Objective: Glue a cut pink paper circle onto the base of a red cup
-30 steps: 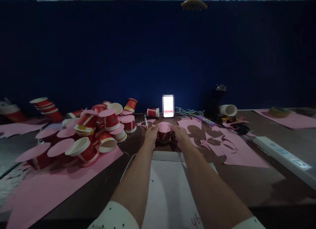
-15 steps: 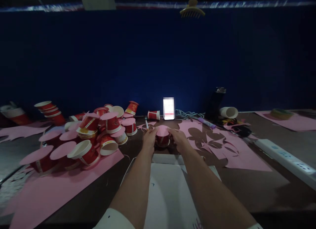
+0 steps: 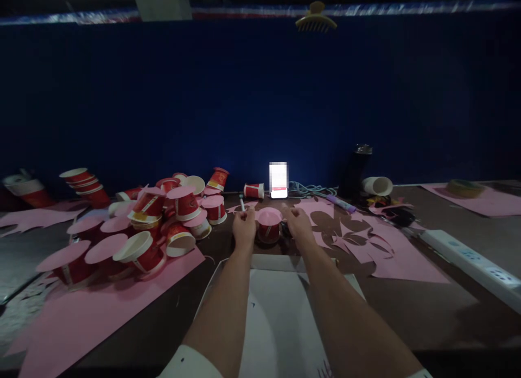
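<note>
A red paper cup (image 3: 269, 233) stands upside down on the table between my hands. A pink paper disc (image 3: 269, 216) lies on top of it. My left hand (image 3: 245, 228) is just left of the cup, apart from it, thumb raised and fingers loosely bent, holding nothing I can see. A thin white stick-like thing (image 3: 242, 204) shows right behind that hand. On the cup's other side, my right hand (image 3: 299, 225) is open, also clear of the cup, its thumb and fingers apart.
Several red cups with pink discs (image 3: 186, 204) are heaped at left on pink paper (image 3: 101, 313). A white box lid (image 3: 277, 313) lies in front. Cut pink sheets (image 3: 401, 258), a purple tube (image 3: 341, 203) and a power strip (image 3: 472, 258) are at right. A lit phone (image 3: 279, 180) stands behind.
Both hands have let go of the pink disc on the cup and moved outward, left and right. The cup and disc stay in place.
</note>
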{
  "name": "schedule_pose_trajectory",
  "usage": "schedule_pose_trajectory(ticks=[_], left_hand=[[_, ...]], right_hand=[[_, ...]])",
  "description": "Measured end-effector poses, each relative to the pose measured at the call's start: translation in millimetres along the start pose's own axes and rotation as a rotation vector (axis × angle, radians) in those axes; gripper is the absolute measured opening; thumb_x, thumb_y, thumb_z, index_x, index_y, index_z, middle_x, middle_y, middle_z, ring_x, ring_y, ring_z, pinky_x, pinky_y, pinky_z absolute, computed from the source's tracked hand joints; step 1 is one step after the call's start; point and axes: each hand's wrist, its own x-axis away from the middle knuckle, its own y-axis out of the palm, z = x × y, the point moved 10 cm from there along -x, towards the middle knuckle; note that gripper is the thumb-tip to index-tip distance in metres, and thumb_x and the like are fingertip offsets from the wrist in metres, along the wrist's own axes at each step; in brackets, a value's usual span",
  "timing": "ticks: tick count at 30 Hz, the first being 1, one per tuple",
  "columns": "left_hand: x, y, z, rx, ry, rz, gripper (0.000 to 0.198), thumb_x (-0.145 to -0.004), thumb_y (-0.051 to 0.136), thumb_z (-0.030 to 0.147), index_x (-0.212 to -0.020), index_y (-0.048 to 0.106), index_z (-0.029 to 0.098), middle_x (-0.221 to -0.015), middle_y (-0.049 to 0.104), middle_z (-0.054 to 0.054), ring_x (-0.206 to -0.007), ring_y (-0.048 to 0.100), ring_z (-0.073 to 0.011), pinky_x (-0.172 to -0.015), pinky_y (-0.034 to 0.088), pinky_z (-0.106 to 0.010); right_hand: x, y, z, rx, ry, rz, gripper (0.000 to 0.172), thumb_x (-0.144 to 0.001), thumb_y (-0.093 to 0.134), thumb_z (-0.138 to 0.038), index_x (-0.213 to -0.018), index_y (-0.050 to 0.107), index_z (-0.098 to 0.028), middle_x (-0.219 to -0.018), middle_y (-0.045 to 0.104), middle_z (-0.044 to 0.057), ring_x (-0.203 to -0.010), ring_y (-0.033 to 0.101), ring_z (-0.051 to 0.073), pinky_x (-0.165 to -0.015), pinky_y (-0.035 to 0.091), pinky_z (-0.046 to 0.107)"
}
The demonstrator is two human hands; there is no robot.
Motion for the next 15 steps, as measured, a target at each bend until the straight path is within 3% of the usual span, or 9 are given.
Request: schedule_pose_trajectory(ticks=[2, 4, 6, 15], left_hand=[[2.6, -8.4, 30.2, -0.146, 0.276, 0.072, 0.031, -0.082, 0.050, 0.041, -0.088, 0.066, 0.016, -0.085, 0.064, -0.008, -0.082, 0.058, -0.0190, -0.079, 0.046, -0.035], [12.1, -1.8, 53.0, -0.253, 0.493, 0.031, 0.032, -0.086, 0.044, 0.035, -0.098, 0.068, 0.018, -0.096, 0.065, -0.009, -0.096, 0.056, -0.0208, -0.090, 0.042, -0.038], [22.3, 6.6, 64.7, -0.345, 0.613, -0.013, 0.034, -0.088, 0.042, 0.033, -0.102, 0.069, 0.020, -0.103, 0.065, -0.009, -0.103, 0.054, -0.0215, -0.096, 0.038, -0.040], [34.1, 23.9, 66.9, -0.496, 0.690, -0.087, 0.035, -0.090, 0.040, 0.036, -0.099, 0.071, 0.021, -0.116, 0.061, -0.010, -0.110, 0.051, -0.0233, -0.099, 0.035, -0.043]], right_hand=[[1.9, -2.2, -28.6, 0.154, -0.273, 0.052, 0.034, -0.081, 0.050, -0.047, -0.090, 0.066, -0.019, -0.082, 0.068, 0.004, -0.077, 0.060, 0.018, -0.070, 0.046, 0.030], [10.6, 8.2, -50.4, 0.284, -0.519, 0.025, 0.035, -0.087, 0.043, -0.041, -0.103, 0.068, -0.022, -0.102, 0.068, 0.006, -0.098, 0.058, 0.020, -0.089, 0.042, 0.035], [18.4, 18.4, -58.0, 0.396, -0.642, 0.004, 0.035, -0.091, 0.039, -0.038, -0.107, 0.068, -0.024, -0.110, 0.067, 0.005, -0.109, 0.053, 0.020, -0.099, 0.035, 0.038], [24.3, 20.8, -49.9, 0.601, -0.508, 0.010, 0.035, -0.092, 0.039, -0.045, -0.107, 0.068, -0.032, -0.124, 0.059, 0.002, -0.118, 0.045, 0.024, -0.101, 0.030, 0.043]])
